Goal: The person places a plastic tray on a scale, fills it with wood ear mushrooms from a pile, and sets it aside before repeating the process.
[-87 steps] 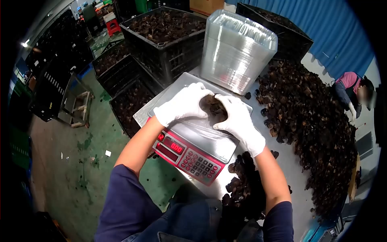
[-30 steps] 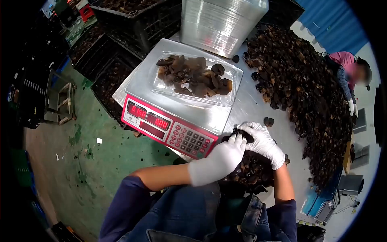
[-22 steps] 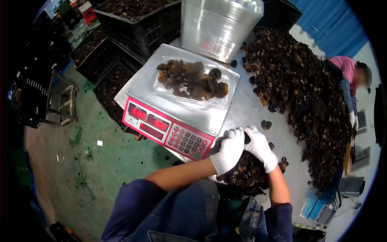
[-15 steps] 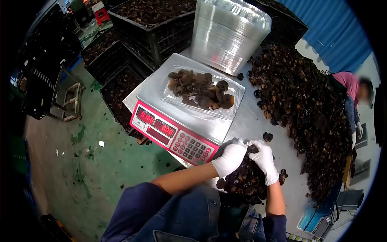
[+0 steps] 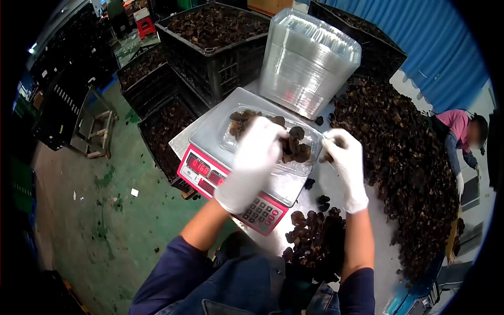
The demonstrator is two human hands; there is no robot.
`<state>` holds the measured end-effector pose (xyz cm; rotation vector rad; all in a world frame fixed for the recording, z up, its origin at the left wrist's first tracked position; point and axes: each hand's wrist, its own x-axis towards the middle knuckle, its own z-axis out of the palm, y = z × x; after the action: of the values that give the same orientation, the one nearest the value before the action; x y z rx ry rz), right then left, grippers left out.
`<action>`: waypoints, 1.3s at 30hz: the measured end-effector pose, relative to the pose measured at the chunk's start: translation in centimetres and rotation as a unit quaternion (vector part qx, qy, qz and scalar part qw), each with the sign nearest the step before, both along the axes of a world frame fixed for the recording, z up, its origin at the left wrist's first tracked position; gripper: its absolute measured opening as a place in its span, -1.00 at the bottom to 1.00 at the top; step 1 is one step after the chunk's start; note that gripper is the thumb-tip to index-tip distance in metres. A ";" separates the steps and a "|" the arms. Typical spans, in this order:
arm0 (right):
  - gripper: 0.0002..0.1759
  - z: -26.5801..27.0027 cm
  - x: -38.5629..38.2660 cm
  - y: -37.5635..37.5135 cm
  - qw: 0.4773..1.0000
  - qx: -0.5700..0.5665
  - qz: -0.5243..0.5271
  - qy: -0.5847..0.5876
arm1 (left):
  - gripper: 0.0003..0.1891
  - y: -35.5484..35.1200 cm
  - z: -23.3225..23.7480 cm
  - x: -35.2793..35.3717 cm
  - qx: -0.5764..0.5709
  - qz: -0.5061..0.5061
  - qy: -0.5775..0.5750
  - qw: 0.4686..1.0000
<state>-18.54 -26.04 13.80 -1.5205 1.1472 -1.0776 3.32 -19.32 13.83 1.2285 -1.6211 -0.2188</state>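
On scale (image 5: pixel 209 131) | tray (image 5: pixel 310 137) partly behind hands (image 5: pixel 257 152) | container stack (image 5: pixel 302 65) beyond

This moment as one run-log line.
white-gloved left hand: over clear plastic tray of dark brown mushroom-like pieces | white-gloved right hand: at tray's right end | tray: on red-and-silver scale | red-digit display: 0.168

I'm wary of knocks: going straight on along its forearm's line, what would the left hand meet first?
Likely the clear tray stack; depth is unclear, so the left hand may brush dark pieces first.
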 end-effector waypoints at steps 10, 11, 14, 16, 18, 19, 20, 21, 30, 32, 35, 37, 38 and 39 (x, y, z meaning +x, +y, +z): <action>-0.59 -1.2 2.0 -2.6 0.987 -0.120 0.035 0.098 | -0.49 -0.5 -4.6 6.1 0.083 0.101 -0.088 0.987; -0.58 -0.7 1.1 -2.2 0.993 -0.084 0.028 0.078 | -0.50 -0.4 -4.5 5.8 0.054 0.127 -0.100 0.985; -0.66 0.2 -1.2 -1.7 0.997 -0.006 -0.032 0.070 | -0.52 0.4 -3.2 3.6 -0.016 0.125 -0.092 0.988; -0.68 -3.9 -4.8 -4.3 0.988 -0.017 -0.021 0.150 | -0.59 1.7 -1.9 0.8 -0.032 0.054 -0.073 0.995; -0.66 -6.8 -6.1 -4.0 0.978 -0.013 -0.010 0.208 | -0.60 4.1 -3.0 -3.4 -0.017 -0.119 -0.058 0.991; -0.61 -8.3 -6.6 -3.8 0.956 0.000 0.006 0.292 | -0.58 5.4 -3.3 -5.5 -0.011 -0.171 -0.132 0.976; -0.53 -8.4 -6.2 -2.5 0.933 -0.031 0.040 0.357 | -0.57 7.3 -5.6 -8.2 0.105 -0.234 -0.214 0.943; -0.52 -9.7 -5.9 -1.6 0.913 -0.088 0.046 0.396 | -0.52 7.9 -6.5 -10.5 0.132 -0.265 -0.344 0.891; -0.70 -11.6 -7.2 2.5 0.890 -0.149 0.010 0.430 | -0.70 9.4 -12.9 -13.9 0.164 -0.212 -0.482 0.834; -0.74 -10.7 -7.6 2.0 0.920 -0.107 -0.007 0.377 | -0.73 9.2 -13.9 -14.6 0.161 -0.201 -0.495 0.830; -0.74 -9.4 -7.8 1.5 0.923 -0.063 -0.026 0.378 | -0.77 8.8 -12.5 -14.0 0.133 -0.210 -0.419 0.873; -0.76 -9.5 -7.6 1.8 0.926 0.001 -0.010 0.376 | -0.75 8.7 -11.8 -13.5 0.142 -0.211 -0.434 0.864; -0.77 -9.5 -7.3 1.9 0.926 0.063 0.008 0.371 | -0.73 8.7 -11.5 -13.4 0.152 -0.209 -0.450 0.855; -0.80 -8.5 -6.4 2.3 0.900 0.054 0.011 0.432 | -0.69 8.6 -11.7 -13.4 0.150 -0.217 -0.451 0.853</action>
<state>-24.93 -23.78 5.33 -1.9746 1.7280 -0.2639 -10.06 -10.74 2.12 1.2519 -2.7814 -0.1876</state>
